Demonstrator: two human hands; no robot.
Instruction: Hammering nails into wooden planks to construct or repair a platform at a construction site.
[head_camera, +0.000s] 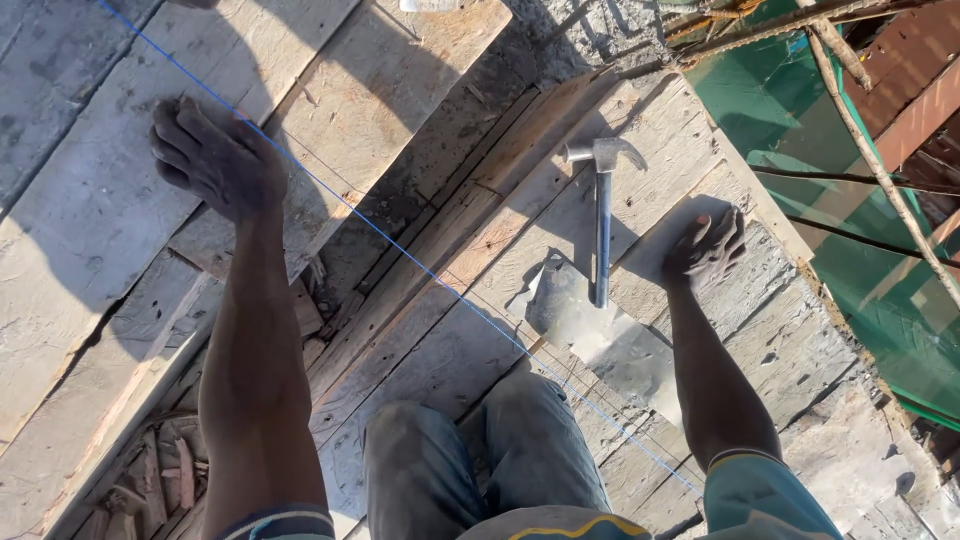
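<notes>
Leaning on rough planks (440, 330). Left hand (215, 155) open, pressed flat by the blue string (400, 250). Right hand (705, 250) open, flat, just right of the hammer (603, 215) lying on metal sheet (610, 345).

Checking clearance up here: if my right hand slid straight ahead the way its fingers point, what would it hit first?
Probably nothing soon. The right hand points up-right across bare plank toward the green netting past the edge. The hammer lies off to its left, outside that line.
</notes>
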